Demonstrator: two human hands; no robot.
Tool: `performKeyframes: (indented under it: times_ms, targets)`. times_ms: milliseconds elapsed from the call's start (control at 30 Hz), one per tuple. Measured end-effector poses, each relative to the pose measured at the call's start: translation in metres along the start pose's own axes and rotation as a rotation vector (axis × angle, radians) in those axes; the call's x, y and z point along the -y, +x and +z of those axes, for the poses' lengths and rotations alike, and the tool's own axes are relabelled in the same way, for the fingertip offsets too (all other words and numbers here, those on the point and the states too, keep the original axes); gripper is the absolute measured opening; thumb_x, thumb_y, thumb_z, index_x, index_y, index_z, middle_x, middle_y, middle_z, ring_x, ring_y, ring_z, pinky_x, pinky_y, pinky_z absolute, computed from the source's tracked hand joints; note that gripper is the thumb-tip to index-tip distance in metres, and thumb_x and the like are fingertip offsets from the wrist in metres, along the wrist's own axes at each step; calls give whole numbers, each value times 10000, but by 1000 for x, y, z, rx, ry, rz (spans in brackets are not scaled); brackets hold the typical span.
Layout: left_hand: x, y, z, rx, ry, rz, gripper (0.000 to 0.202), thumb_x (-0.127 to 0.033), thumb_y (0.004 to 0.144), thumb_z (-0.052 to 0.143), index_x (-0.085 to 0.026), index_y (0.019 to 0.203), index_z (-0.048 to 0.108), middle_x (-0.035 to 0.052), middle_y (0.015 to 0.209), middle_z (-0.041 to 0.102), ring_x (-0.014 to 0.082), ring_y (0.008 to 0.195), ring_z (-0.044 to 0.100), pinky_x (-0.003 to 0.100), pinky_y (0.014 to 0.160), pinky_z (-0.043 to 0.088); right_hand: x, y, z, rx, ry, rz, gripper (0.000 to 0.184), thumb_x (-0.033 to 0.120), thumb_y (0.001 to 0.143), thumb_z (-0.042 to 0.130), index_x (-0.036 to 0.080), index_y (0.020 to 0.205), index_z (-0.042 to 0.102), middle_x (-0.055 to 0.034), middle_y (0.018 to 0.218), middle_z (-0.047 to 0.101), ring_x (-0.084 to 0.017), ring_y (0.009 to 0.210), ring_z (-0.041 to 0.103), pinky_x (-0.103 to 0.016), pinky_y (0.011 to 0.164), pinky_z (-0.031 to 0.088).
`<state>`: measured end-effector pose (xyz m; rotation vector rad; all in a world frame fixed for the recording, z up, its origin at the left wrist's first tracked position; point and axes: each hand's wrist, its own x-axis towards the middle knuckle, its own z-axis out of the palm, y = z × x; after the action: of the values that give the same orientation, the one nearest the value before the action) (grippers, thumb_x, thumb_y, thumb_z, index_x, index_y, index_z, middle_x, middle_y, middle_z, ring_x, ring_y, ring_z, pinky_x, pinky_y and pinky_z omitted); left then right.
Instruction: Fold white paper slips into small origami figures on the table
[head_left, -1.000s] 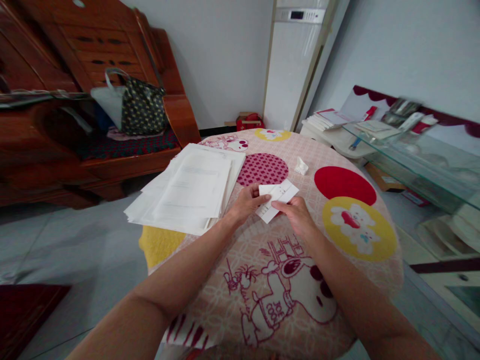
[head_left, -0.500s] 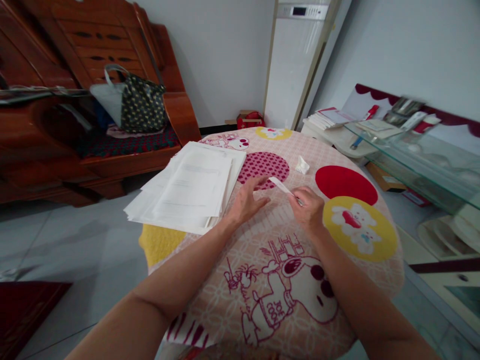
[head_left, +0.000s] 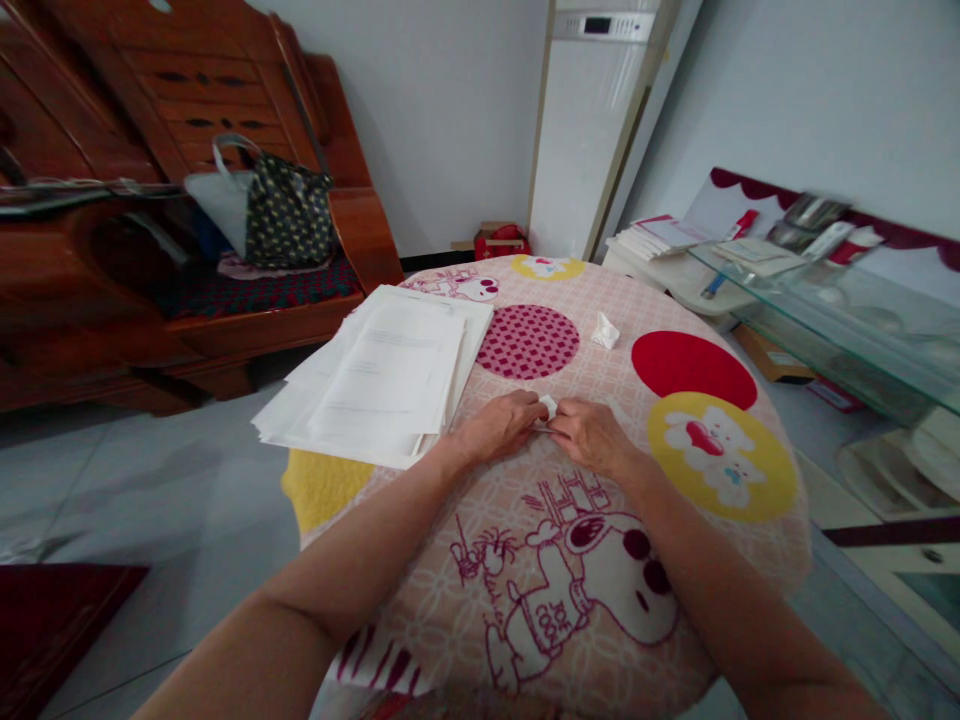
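Round counter with a cartoon-print cloth. Left hand and right hand meet mid-counter, the fingers of both pinched narrow on a small folded paper. Sheet stack just to the left, crumpled scrap beyond. Wooden bench with bag at left. Glass shelf at right. White floor unit against the wall.

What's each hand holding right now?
Left hand: closed, pinching the folded paper.
Right hand: closed on the same paper.
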<state>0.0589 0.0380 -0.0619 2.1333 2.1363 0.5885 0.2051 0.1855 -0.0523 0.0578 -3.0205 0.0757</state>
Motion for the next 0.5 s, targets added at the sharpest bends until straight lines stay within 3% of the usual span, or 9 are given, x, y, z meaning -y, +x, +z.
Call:
performKeyframes:
  times_ms: [333, 500]
  targets:
    - [10, -3, -10, 56, -57, -87, 98, -139, 869, 653, -160, 914, 737, 49, 903, 711, 167, 824, 649, 253, 738, 464, -24, -5, -8, 28, 499, 117, 160, 161, 834, 636, 165, 729, 757, -42, 766, 651, -151, 674, 567, -274, 641, 399]
    - [17, -3, -12, 59, -156, -143, 85, -177, 853, 673, -173, 892, 749, 34, 875, 720, 148, 796, 638, 249, 748, 470, -30, -4, -5, 0, 600, 213, 141, 210, 774, 662, 156, 671, 741, -20, 692, 634, -134, 625, 538, -262, 601, 361]
